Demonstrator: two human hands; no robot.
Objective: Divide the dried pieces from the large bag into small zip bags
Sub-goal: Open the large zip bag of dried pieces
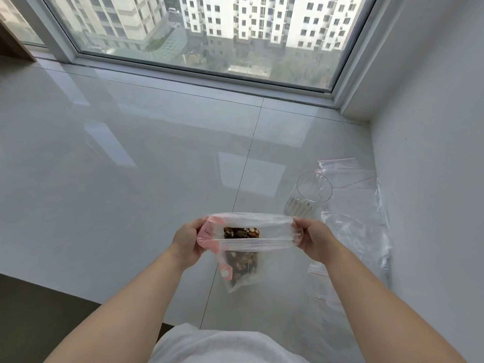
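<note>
Two hands, left hand (188,242) and right hand (311,239), pinching bag (248,243) mouth, fingertips hidden

The bag (245,244) is thin clear plastic, crinkled, with pink printed patches; the pieces (241,232) inside look dry, brown and matt. The small bags (348,171) are glossy clear film with red zip strips. The cup (310,196) is ribbed and transparent. The sill (131,153) is glossy white tile, mirror-smooth. The wall (432,153) is matt white.
</note>
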